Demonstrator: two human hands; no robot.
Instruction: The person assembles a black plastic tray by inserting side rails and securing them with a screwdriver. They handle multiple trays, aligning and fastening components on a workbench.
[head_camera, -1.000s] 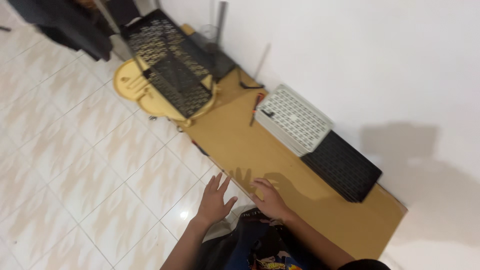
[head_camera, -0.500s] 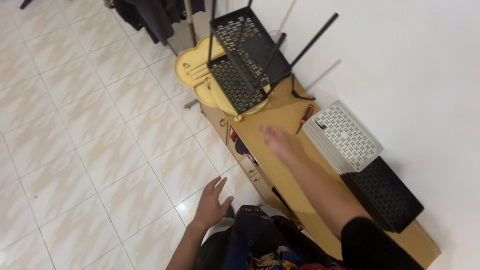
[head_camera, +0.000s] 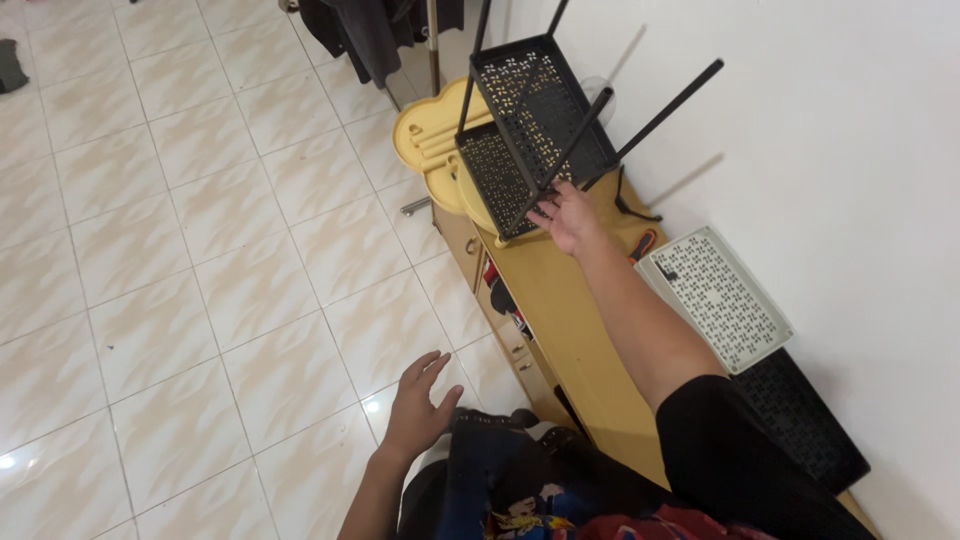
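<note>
A: Where are the fingers of the right hand (head_camera: 566, 215) now?

B: They are spread and a little bent, and the fingertips touch the near lower edge of the black perforated rack (head_camera: 530, 125). I cannot tell if they already grip it.

A: And where does this rack lie?

B: It lies at the far end of the yellow wooden board (head_camera: 560, 320), straight beyond the fingers. It is tipped, its long axis goes away from the person, and its thin black legs (head_camera: 660, 120) point up toward the white wall (head_camera: 850, 150).

A: Which hand is nearer?

B: The right one, clearly. The left hand (head_camera: 418, 405) is well apart, fingers spread loosely and holding nothing, low over the tiled floor (head_camera: 180, 250) near the person's lap.

A: What is around it?

B: Under the rack is a yellow guitar-shaped panel (head_camera: 425, 140). Right of the arm, along the wall edge of the board, lie a white perforated tray (head_camera: 715, 300) and then a black perforated tray (head_camera: 810, 420). The wall is close on the right; the floor side, on the left, is open.
</note>
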